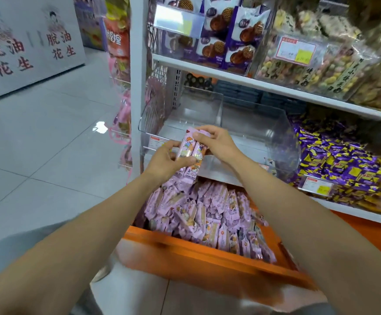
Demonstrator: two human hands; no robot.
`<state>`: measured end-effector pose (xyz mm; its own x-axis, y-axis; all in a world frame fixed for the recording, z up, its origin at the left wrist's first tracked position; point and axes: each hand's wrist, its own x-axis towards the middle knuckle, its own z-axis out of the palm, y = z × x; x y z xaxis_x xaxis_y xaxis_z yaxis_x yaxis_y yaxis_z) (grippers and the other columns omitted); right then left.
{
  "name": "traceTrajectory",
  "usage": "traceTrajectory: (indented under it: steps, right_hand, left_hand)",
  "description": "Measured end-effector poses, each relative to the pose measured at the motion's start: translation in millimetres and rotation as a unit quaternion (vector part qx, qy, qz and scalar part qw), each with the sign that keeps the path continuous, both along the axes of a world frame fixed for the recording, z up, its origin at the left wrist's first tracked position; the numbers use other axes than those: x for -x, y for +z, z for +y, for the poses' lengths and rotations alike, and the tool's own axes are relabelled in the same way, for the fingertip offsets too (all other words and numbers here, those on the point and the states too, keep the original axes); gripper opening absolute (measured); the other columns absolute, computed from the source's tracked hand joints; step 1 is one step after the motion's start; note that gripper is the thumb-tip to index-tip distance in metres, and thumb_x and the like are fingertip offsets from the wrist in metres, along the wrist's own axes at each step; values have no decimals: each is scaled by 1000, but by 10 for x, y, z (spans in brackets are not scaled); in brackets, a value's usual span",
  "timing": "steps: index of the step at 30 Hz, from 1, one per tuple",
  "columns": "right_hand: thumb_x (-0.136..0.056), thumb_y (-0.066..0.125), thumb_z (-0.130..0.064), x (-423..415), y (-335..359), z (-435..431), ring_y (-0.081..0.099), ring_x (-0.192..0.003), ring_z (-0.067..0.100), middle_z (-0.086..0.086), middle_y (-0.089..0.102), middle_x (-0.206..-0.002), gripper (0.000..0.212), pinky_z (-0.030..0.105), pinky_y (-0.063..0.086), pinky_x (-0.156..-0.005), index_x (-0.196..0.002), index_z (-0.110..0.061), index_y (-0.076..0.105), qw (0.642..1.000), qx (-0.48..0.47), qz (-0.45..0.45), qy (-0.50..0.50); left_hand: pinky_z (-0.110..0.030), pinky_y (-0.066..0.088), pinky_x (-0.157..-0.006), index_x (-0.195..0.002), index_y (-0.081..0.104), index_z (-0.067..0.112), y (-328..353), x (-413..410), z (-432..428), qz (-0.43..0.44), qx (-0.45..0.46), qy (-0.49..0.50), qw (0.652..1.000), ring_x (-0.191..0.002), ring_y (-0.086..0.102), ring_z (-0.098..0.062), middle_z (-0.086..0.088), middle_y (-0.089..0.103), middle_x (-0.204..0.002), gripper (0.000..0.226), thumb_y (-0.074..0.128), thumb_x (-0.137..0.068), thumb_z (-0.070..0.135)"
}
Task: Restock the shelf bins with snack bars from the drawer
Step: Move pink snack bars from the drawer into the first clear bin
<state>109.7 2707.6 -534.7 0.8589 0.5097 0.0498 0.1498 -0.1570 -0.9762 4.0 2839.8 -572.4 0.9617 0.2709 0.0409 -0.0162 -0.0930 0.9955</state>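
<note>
A small bundle of pink-wrapped snack bars (190, 150) is held upright between both hands, just in front of the clear plastic shelf bin (259, 123). My left hand (168, 160) grips the lower part of the bundle. My right hand (216, 143) pinches its top end. Below them the orange drawer (207, 253) stands pulled out, filled with several more pink snack bars (210, 214). The bin behind my hands looks nearly bare inside.
A neighbouring bin to the right holds purple and yellow wrapped sweets (339, 164). The shelf above (253, 84) carries purple biscuit packs (228, 42) and boxed snacks. Hanging pink packets (123, 114) line the shelf's left post. White tiled floor (48, 144) lies to the left.
</note>
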Motion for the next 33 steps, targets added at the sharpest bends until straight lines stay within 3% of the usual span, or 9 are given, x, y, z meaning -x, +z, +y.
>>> traceTrajectory:
  steps: [2,5,8,11,15,22,28,31,33]
  right_hand:
    - [-90,67,-9,-175,116,153,65,-61,7,7,68,-83,14,23,56,-57,-104,-8,66,1000,-2,-10,-23]
    - [-93,65,-9,-505,256,359,63,-58,9,10,66,-84,17,25,56,-54,-108,-2,64,998,19,-28,-58]
    - [-93,65,-12,-846,307,513,64,-76,23,23,67,-102,13,38,58,-67,-105,-6,63,994,54,-42,-82]
    - [-93,64,-10,-1103,267,633,63,-84,30,25,66,-107,16,45,57,-72,-108,-4,64,989,91,-52,-105]
    - [-91,67,-14,-1280,28,751,64,-81,30,23,68,-101,8,47,57,-73,-88,-18,61,978,180,-47,-99]
    - [-93,66,-17,-1404,-372,790,60,-77,26,20,67,-98,19,36,56,-67,-111,-11,63,954,290,21,-77]
    - [-93,66,-15,-1431,-494,783,53,-63,21,15,62,-89,6,30,46,-57,-99,-15,64,945,312,21,-98]
    - [-90,70,-21,-1463,-556,795,54,-65,17,9,62,-94,10,32,48,-64,-97,-13,68,932,344,-26,-109]
    - [-90,70,-24,-1486,-601,808,56,-77,19,5,59,-96,16,32,50,-77,-101,-12,71,921,365,-62,-123]
  left_hand:
    - [-27,50,-82,-129,50,18,47,-118,125,-14,-38,8,999,-99,66,-19,-2,67,-113,45,64,-92,38]
    - [-25,40,-88,-140,43,14,-12,-267,369,-53,-171,67,982,-108,56,-12,0,55,-131,48,44,-102,42]
    - [-36,35,-104,-142,45,8,-219,-402,623,-104,-353,73,927,-122,50,-23,-9,51,-141,59,31,-99,47]
    - [-39,7,-122,-147,41,14,-421,-523,728,-126,-456,36,881,-145,28,-24,-6,38,-154,61,25,-97,45]
    - [-41,-6,-121,-149,38,22,-596,-604,744,-131,-510,29,850,-148,22,-23,-5,33,-157,56,26,-99,42]
    - [-48,-3,-121,-147,41,22,-769,-676,839,-162,-562,35,810,-147,24,-26,-6,36,-155,49,37,-100,33]
    - [-55,4,-120,-147,40,22,-843,-710,878,-180,-579,51,794,-147,23,-26,-6,35,-156,50,43,-98,30]
    - [-55,7,-120,-146,42,22,-852,-715,879,-181,-583,57,790,-146,25,-27,-6,37,-155,50,46,-97,28]
    - [-56,8,-119,-146,43,21,-856,-713,877,-182,-582,58,790,-146,25,-26,-5,37,-154,50,48,-97,28]
